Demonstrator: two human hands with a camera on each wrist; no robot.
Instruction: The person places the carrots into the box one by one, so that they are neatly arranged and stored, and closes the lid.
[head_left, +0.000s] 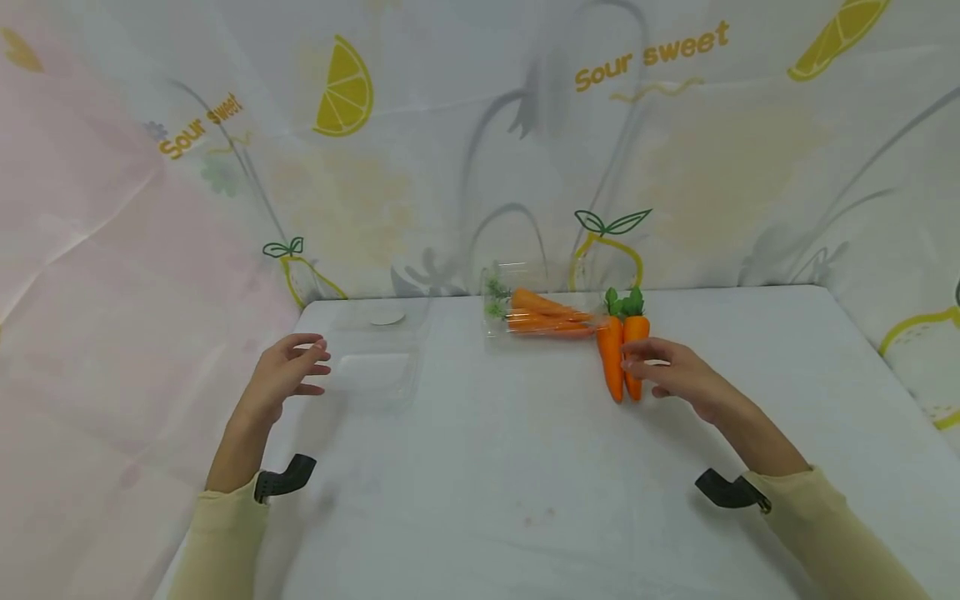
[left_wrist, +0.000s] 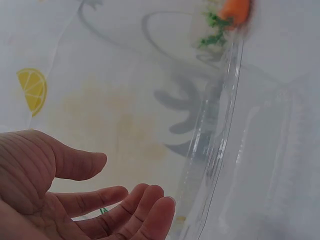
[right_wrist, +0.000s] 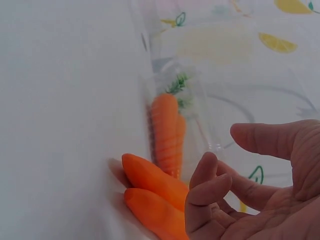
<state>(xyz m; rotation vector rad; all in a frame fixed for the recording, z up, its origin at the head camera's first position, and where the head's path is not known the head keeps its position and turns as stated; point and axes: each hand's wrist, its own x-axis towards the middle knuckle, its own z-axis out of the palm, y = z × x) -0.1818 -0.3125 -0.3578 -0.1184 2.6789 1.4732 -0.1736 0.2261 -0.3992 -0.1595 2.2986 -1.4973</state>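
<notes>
My left hand (head_left: 285, 375) hovers beside a clear plastic clamshell box (head_left: 375, 392) that lies with its lid raised open on the left. Its fingers are loosely bent and nothing is between them; in the left wrist view the box's edge (left_wrist: 220, 145) runs just past the fingertips. On the right, two orange carrots (head_left: 611, 358) with green tops lie side by side. My right hand (head_left: 678, 375) is close over them, its fingertips overlapping the right-hand carrot (head_left: 636, 329) in the head view. Thumb and fingers stand apart in the right wrist view, holding nothing.
A second clear box (head_left: 495, 329) at the back middle contains several carrots (head_left: 543, 304) with leafy tops. The white table (head_left: 517, 467) meets a hanging cloth (head_left: 450, 167) printed with lemons behind it. Pinkish cloth (head_left: 90, 333) hangs along the left.
</notes>
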